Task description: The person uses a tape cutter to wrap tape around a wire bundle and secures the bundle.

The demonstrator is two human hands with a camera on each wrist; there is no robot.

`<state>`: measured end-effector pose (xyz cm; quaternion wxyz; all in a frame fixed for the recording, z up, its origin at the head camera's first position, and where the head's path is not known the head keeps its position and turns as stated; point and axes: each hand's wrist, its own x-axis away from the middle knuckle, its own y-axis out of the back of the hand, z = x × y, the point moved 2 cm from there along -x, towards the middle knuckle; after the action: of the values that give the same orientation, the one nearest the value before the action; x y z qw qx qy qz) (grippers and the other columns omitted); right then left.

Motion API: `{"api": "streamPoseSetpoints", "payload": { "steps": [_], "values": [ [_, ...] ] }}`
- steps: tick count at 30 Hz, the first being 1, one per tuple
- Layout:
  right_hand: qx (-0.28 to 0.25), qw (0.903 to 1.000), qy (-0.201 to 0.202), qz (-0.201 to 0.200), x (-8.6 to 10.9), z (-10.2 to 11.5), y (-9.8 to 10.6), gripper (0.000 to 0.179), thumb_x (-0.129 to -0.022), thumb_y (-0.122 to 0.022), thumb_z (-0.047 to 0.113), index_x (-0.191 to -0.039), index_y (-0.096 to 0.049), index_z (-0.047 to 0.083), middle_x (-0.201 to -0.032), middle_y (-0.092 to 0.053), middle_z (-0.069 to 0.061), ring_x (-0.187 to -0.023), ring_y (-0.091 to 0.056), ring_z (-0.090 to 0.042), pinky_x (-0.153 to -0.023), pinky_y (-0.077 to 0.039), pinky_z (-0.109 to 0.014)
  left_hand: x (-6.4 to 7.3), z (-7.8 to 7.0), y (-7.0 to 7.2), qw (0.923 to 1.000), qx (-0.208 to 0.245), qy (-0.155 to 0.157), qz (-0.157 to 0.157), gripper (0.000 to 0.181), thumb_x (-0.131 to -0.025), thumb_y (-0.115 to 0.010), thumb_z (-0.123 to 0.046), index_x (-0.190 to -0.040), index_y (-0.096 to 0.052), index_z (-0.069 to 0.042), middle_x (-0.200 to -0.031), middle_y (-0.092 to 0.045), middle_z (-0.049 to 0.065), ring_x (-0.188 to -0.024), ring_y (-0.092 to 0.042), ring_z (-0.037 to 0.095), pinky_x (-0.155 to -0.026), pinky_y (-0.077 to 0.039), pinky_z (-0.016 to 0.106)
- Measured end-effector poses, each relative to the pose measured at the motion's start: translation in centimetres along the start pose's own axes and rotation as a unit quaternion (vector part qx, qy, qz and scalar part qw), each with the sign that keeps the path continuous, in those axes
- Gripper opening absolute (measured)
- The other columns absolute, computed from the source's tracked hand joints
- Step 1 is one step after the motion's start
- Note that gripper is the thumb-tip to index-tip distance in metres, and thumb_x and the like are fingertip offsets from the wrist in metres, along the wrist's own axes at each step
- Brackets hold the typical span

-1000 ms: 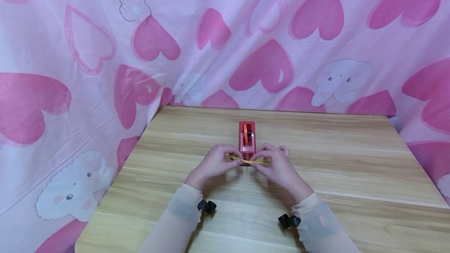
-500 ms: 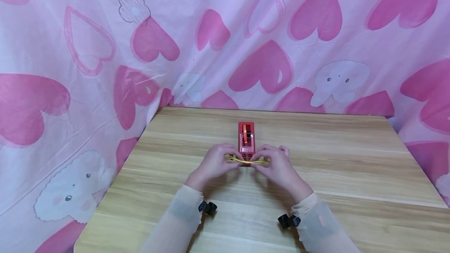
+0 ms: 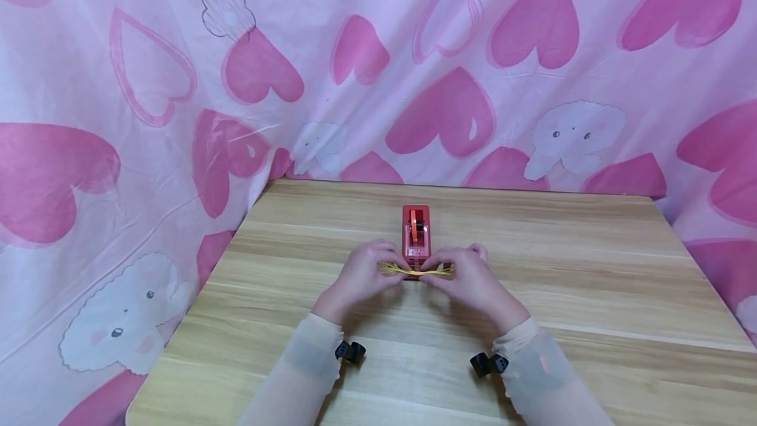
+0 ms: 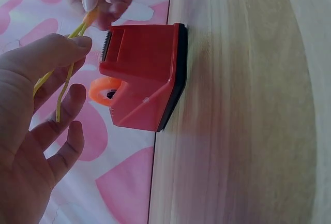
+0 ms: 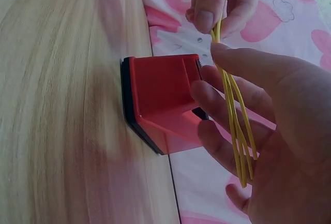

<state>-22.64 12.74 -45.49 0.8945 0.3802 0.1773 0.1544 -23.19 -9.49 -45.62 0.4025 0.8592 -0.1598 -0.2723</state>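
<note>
Both hands pinch a bundle of thin yellow strands (image 5: 236,115) between thumb and fingertips, held level in front of the tape dispenser. My left hand (image 3: 361,275) grips it on the left side, my right hand (image 3: 470,281) on the right, with the fingertips close together near the middle. A band of orange tape (image 4: 90,17) shows round the strands between the two thumbs. Loose strand ends fan out past each hand's fingers. Just beyond stands the red tape dispenser (image 3: 416,235), its toothed cutter (image 4: 106,46) facing the hands and a roll of orange tape (image 4: 105,90) inside.
The dispenser's black base (image 4: 176,79) sits on the wooden table (image 3: 331,215). A pink curtain with hearts (image 3: 355,51) hangs along the table's back and left edges. A small black camera is strapped to each sleeved wrist.
My right hand has rolled slightly and its wrist has shifted a little forward. The left hand and the dispenser stay about where they were; both hands keep their pinch on the strands.
</note>
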Motion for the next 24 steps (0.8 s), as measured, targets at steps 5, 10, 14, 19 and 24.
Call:
{"api": "streamPoseSetpoints", "payload": {
  "steps": [5,10,14,19,24],
  "values": [
    [-0.023,0.9992,-0.017,0.028,-0.05,-0.3,-0.07,0.009,-0.09,-0.081,0.031,-0.099,-0.079,0.03,-0.1,-0.077,0.015,-0.097,-0.071,-0.009,-0.109,-0.015,-0.06,0.08,-0.12,-0.04,0.9998,-0.017,-0.005,-0.004,0.015,-0.082,-0.087,-0.013,-0.092,-0.082,-0.023,-0.098,-0.074,-0.012,-0.097,-0.064,0.007,-0.091,-0.054,0.03],
    [-0.037,0.9985,-0.024,0.034,-0.12,-0.29,-0.11,0.007,-0.093,-0.078,0.033,-0.096,-0.08,0.027,-0.095,-0.077,0.016,-0.095,-0.071,-0.009,-0.107,-0.017,-0.054,0.05,-0.17,-0.03,0.9995,-0.029,-0.006,-0.007,0.016,-0.082,-0.087,-0.014,-0.093,-0.082,-0.025,-0.099,-0.074,-0.013,-0.098,-0.064,0.006,-0.091,-0.054,0.029],
    [-0.035,0.9988,-0.019,0.03,-0.1,-0.31,-0.23,0.007,-0.095,-0.076,0.031,-0.093,-0.08,0.025,-0.093,-0.078,0.015,-0.093,-0.071,-0.009,-0.107,-0.018,-0.056,0.02,-0.3,0.01,0.9995,-0.03,0.0,0.001,0.016,-0.083,-0.087,-0.014,-0.094,-0.082,-0.025,-0.1,-0.074,-0.013,-0.099,-0.064,0.006,-0.092,-0.054,0.03],
    [-0.027,0.9992,-0.018,0.022,0.06,-0.12,-0.22,0.007,-0.093,-0.078,0.03,-0.092,-0.08,0.023,-0.092,-0.078,0.014,-0.092,-0.072,-0.009,-0.109,-0.017,-0.06,0.04,-0.53,-0.02,0.9996,-0.027,0.002,0.012,0.014,-0.084,-0.086,-0.019,-0.096,-0.081,-0.025,-0.1,-0.074,-0.013,-0.097,-0.065,0.005,-0.092,-0.054,0.03],
    [0.002,0.9999,-0.013,-0.004,0.13,0.42,-0.01,0.007,-0.09,-0.082,0.026,-0.092,-0.08,0.02,-0.093,-0.079,0.011,-0.09,-0.072,-0.011,-0.106,-0.018,-0.059,0.0,-0.86,0.12,0.9997,-0.014,0.007,0.019,0.011,-0.088,-0.084,-0.028,-0.098,-0.08,-0.025,-0.098,-0.072,-0.014,-0.09,-0.064,0.002,-0.085,-0.054,0.027]
  ]
}}
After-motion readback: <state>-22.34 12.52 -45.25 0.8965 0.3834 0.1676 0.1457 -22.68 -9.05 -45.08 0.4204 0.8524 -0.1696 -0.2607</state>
